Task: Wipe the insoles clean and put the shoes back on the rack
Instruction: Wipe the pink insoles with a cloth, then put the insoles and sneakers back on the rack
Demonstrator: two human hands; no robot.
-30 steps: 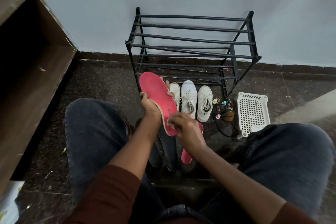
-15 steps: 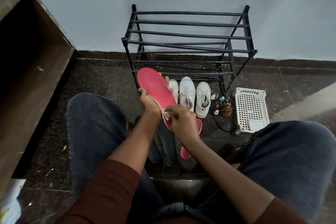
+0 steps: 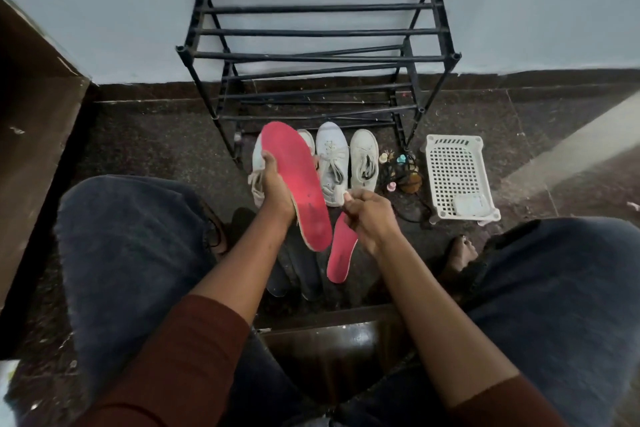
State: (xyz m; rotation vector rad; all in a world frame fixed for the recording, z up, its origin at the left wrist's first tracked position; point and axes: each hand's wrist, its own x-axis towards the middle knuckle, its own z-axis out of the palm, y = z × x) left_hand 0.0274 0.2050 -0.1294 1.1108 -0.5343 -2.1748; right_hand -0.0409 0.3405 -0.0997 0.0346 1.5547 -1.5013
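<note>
The left hand (image 3: 275,189) gripped a long, flat red insole (image 3: 298,184) by its side, fingers curled round the edge, and held it up tilted above the floor with its smooth red face showing. This insole had a round toe, a pale rim and some dark smudges near the heel. The right hand (image 3: 367,218) pinched a small white wad (image 3: 337,197) between thumb and fingertips, just beside the held insole. A second red insole (image 3: 341,255) lay flat on the dark speckled stone floor (image 3: 145,146), partly under the right hand, and two dark flat insoles (image 3: 306,270) lay next to it. Four white lace-up shoes (image 3: 330,158) stood in a row on the floor, just in front of the black metal rack (image 3: 318,32). Two of them were partly hidden behind the left hand and the held insole. The rack was made of thin round bars and stood against the pale wall (image 3: 104,10). One white plastic basket (image 3: 453,139) full of little square holes sat to the right of the shoes, with a few small bright things (image 3: 401,163) between them
</note>
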